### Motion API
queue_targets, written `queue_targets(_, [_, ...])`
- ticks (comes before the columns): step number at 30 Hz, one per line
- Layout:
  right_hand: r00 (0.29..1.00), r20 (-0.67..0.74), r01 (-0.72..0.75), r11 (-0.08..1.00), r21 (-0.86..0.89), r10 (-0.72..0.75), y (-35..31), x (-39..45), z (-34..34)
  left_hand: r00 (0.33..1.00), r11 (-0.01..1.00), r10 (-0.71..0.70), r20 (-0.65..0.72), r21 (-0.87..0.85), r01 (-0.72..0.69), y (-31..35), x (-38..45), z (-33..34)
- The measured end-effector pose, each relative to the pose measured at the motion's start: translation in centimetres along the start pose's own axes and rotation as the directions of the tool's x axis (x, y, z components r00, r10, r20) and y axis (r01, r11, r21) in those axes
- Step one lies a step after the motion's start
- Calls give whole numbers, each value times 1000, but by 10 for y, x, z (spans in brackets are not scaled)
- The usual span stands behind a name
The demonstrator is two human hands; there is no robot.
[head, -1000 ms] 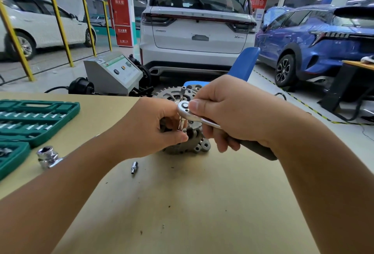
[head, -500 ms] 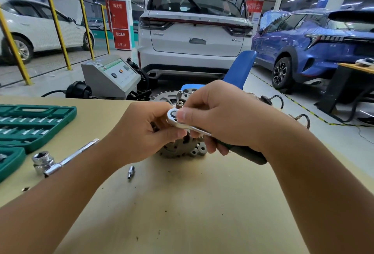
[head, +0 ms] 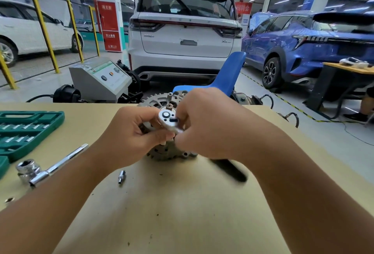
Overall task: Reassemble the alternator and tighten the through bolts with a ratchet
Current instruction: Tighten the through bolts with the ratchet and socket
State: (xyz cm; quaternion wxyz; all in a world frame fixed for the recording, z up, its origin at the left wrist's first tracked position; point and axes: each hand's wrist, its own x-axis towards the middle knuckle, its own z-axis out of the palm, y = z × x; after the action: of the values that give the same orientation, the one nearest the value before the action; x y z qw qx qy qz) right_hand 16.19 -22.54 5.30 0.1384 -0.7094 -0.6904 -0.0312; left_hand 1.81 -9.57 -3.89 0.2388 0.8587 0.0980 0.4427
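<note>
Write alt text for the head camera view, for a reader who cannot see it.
A person's right hand holds a ratchet over an alternator on a tan table, while the left hand grips beside the ratchet head. A green socket case, an extension bar with socket and a small bit lie to the left; parked cars stand behind.
</note>
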Motion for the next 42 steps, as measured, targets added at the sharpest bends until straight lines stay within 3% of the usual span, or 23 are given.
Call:
queue_targets(2, [993, -119, -29, 992, -122, 14, 2, 1, 2, 999, 999, -26, 34, -26, 27, -3, 0, -3])
queue_targets(4, [984, -180, -29, 990, -137, 4, 1, -1, 2, 999, 999, -24, 37, -23, 25, -4, 0, -1])
queue_targets(8, [999, 26, 20, 999, 51, -21, -5, -3, 1, 999, 998, 17, -46, -64, -20, -3, -4, 8])
queue_targets(9, [1000, 19, 15, 998, 68, -17, -4, -2, 1, 999, 997, 26, -46, -77, -30, -4, -4, 7])
queue_targets(14, [978, -204, -76, 987, -143, 46, 5, 0, -2, 999, 1000, -6, -42, 19, 7, -6, 0, 2])
queue_targets(18, [982, 179, 72, 997, -23, -66, -8, -4, -10, 998, 999, 47, -33, 18, -47, -1, -1, 1])
queue_targets(24, [980, -199, -57, 986, -158, 25, 0, -5, -1, 1000, 1000, -20, 5, 17, 20, -6, 0, -5])
queue_targets(26, [988, -152, -49, 990, -135, 29, 2, -3, 0, 1000, 999, -22, 3, 35, 22, -4, 0, -3])
queue_targets(29, [997, 74, 12, 999, 48, -15, -2, -2, 1, 1000, 1000, 4, 4, -27, -4, 0, 0, 1])
queue_targets(31, [999, 34, 1, 996, 84, -4, -1, -1, 1, 1000, 999, -1, 15, -50, 1, -3, 0, 0])
queue_targets(34, [982, -187, -39, 994, -104, 19, 2, 1, 3, 999, 1000, -20, 47, 2, 20, -6, 2, -3])
queue_targets(35, [979, -201, -44, 991, -126, 18, 3, 0, 4, 998, 1000, -17, 63, 26, 15, -5, 3, -3])
queue_targets(39, [1000, 15, 7, 1000, 13, -8, -5, -4, 3, 997, 1000, 14, 79, 10, -15, -1, 3, -3])
queue_targets(42, [999, -30, -22, 1000, -22, 21, 0, -1, 1, 994, 1000, -6, 106, -27, 9, -1, 3, -7])
